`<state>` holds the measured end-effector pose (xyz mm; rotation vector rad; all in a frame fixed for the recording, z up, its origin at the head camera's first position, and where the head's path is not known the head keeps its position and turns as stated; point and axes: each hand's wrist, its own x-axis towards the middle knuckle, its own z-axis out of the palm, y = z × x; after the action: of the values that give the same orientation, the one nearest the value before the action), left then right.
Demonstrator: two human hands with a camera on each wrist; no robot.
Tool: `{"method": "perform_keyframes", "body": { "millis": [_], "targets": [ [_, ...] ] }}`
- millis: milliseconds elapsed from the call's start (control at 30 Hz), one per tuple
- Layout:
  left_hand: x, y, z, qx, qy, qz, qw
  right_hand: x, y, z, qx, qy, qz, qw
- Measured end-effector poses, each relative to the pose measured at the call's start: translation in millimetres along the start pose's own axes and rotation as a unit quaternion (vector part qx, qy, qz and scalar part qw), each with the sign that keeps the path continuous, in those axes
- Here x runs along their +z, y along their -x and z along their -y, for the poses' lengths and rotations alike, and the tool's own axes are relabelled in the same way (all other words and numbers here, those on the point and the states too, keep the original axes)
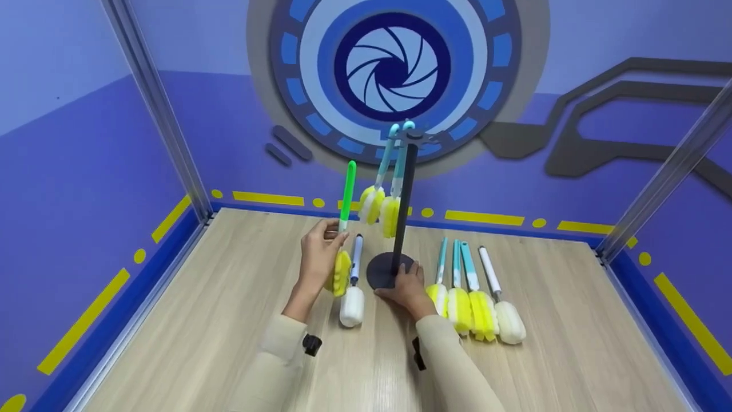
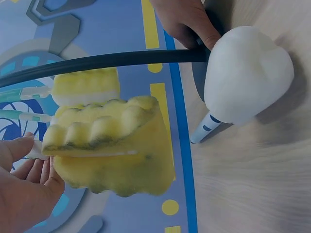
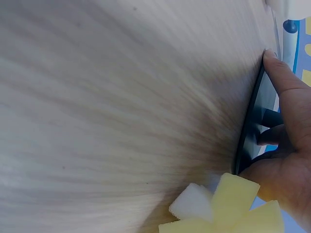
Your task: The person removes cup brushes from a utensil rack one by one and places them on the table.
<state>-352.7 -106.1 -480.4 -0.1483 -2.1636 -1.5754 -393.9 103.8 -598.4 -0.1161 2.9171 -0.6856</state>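
My left hand (image 1: 321,252) pinches a sponge bottle brush (image 1: 347,194) by the lower part of its bright green handle. Its yellow sponge head (image 2: 112,145) hangs below the fingers, above the table. A black stand (image 1: 404,206) rises from a round base, and my right hand (image 1: 410,289) grips that base, thumb at the near rim, fingers on the right side. Two brushes with light blue handles (image 1: 386,157) hang from the stand's top hooks, yellow-and-white heads down. Just right of the held brush, a white-headed brush (image 1: 351,306) with a pale lilac handle lies on the table.
Several brushes lie in a row to the right: yellow-headed ones with teal handles (image 1: 469,266) and a white-headed one (image 1: 510,323). The wooden table (image 1: 229,320) is bounded by blue-purple panels (image 1: 74,171) with metal corner posts (image 1: 157,109).
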Motion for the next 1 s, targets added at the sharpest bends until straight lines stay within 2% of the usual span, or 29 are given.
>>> {"method": "perform_keyframes", "body": {
  "millis": [200, 467, 667, 1000],
  "targets": [
    [-3.9, 8.0, 10.0, -0.024, -0.006, -0.007, 0.9997, -0.4, 1.4, -0.1, 0.003, -0.008, 0.006, 1.0],
    [-8.3, 19.6, 30.2, -0.066, -0.027, -0.025, 0.9972, 0.3, 1.0, -0.9, -0.013, -0.013, -0.008, 1.0],
    [-7.6, 24.4, 45.3, -0.076, -0.045, -0.02, 0.9959, 2.8, -1.8, -4.1, -0.021, -0.031, -0.021, 0.999],
    [-2.1, 29.2, 70.4, -0.106, -0.08, -0.005, 0.9912, -2.5, 3.1, -0.5, -0.015, -0.004, -0.007, 1.0]
  ]
}}
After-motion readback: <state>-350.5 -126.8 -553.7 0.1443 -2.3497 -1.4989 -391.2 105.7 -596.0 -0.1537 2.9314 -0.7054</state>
